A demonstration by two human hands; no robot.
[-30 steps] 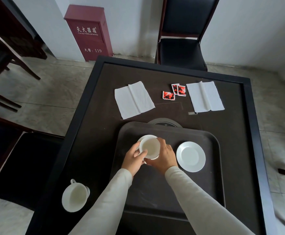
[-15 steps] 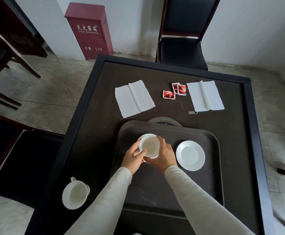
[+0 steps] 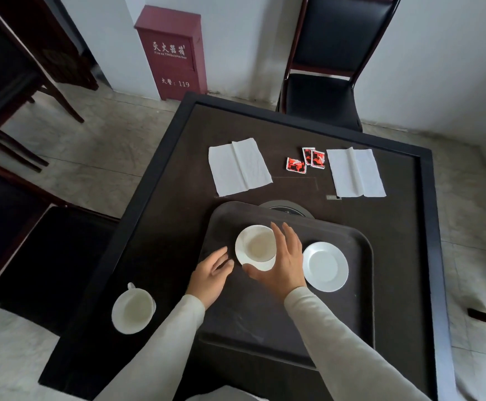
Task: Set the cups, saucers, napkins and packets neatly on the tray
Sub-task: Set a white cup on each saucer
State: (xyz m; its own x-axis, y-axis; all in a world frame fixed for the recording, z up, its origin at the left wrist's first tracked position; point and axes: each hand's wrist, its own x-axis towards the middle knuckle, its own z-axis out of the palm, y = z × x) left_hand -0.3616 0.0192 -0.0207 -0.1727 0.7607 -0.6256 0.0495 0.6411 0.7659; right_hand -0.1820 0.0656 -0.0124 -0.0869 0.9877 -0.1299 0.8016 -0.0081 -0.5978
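Observation:
A dark tray (image 3: 288,328) lies on the table in front of me. On its far left a white cup (image 3: 259,246) stands on a saucer (image 3: 240,254). A second, bare saucer (image 3: 325,266) lies to the right on the tray. My left hand (image 3: 211,274) is open, just left of the cup's saucer. My right hand (image 3: 283,260) is open beside the cup's right side, fingers spread, thumb near the saucer's front edge. Another white cup (image 3: 133,311) stands on the table's near left edge. Two white napkins (image 3: 238,166) (image 3: 356,173) and three red packets (image 3: 305,160) lie beyond the tray.
The dark table (image 3: 175,198) has a raised rim. A black chair (image 3: 322,96) stands behind it and another seat (image 3: 33,250) at the left. A red fire cabinet (image 3: 172,50) stands against the wall. A round dark disc (image 3: 286,208) shows under the tray's far edge.
Both hands have let go of the cup and opened. The left hand has drawn back to the left; the cup now stands on its saucer.

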